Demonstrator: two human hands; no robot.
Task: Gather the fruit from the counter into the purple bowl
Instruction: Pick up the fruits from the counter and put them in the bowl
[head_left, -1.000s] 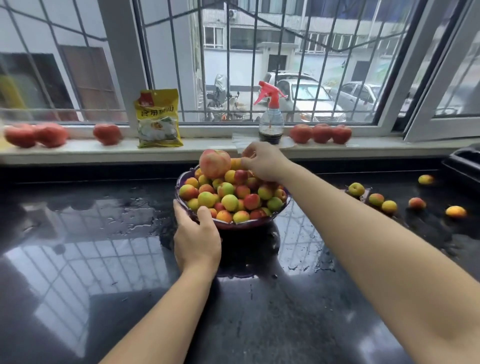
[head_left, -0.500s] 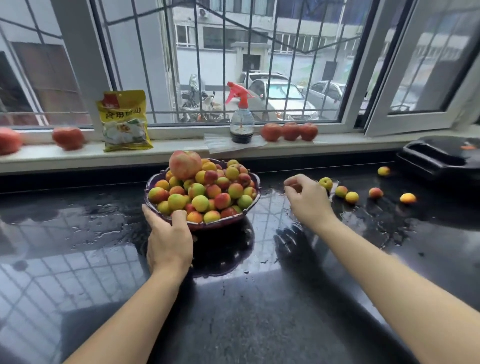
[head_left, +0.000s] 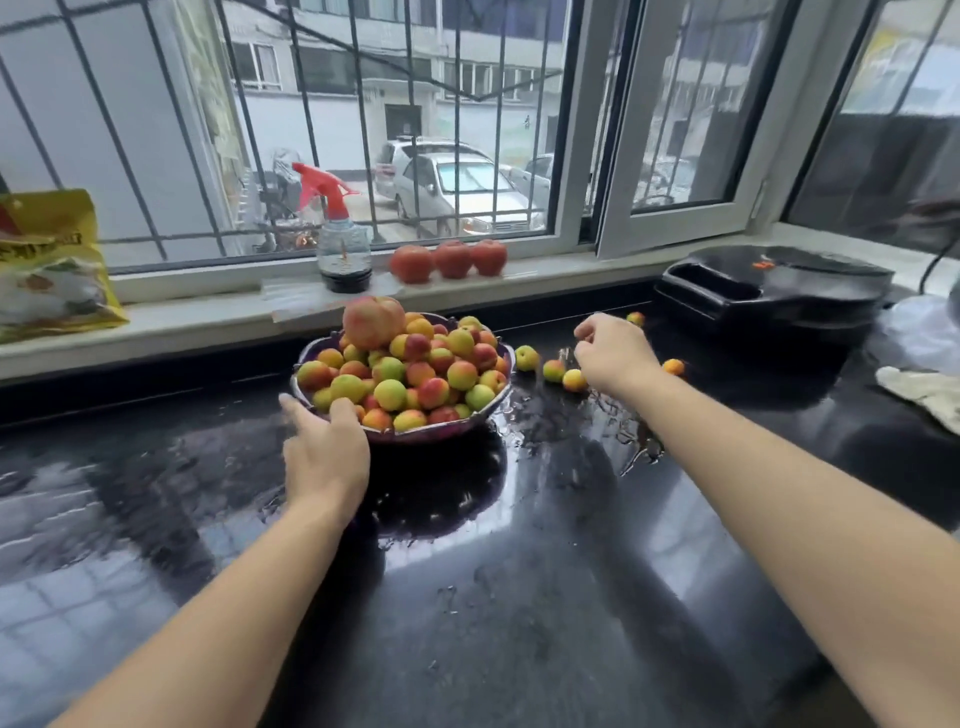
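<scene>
My left hand (head_left: 324, 457) rests against the near-left rim of the purple bowl (head_left: 506, 358), thumb and fingers spread along it, not wrapped around anything. The bowl sits mid-scene on the wet black surface (head_left: 519, 597), heaped with small apricots (head_left: 389, 395); one large peach (head_left: 373, 321) on top at the far side.

My right hand (head_left: 613, 351) hovers right of the bowl, fingers curled inward above the loose fruit. I cannot tell whether it holds one; the fingertips are turned away from me.

Loose apricots on the surface: one (head_left: 527, 357) just beside the bowl's right rim, two more (head_left: 554, 370) (head_left: 574, 380) near the hand, one (head_left: 673, 367) right of the wrist, one (head_left: 635, 318) farther back.

On the windowsill (head_left: 208, 322): spray bottle (head_left: 343, 249), three red fruits (head_left: 452, 259), yellow bag (head_left: 49, 265) at far left.
</scene>
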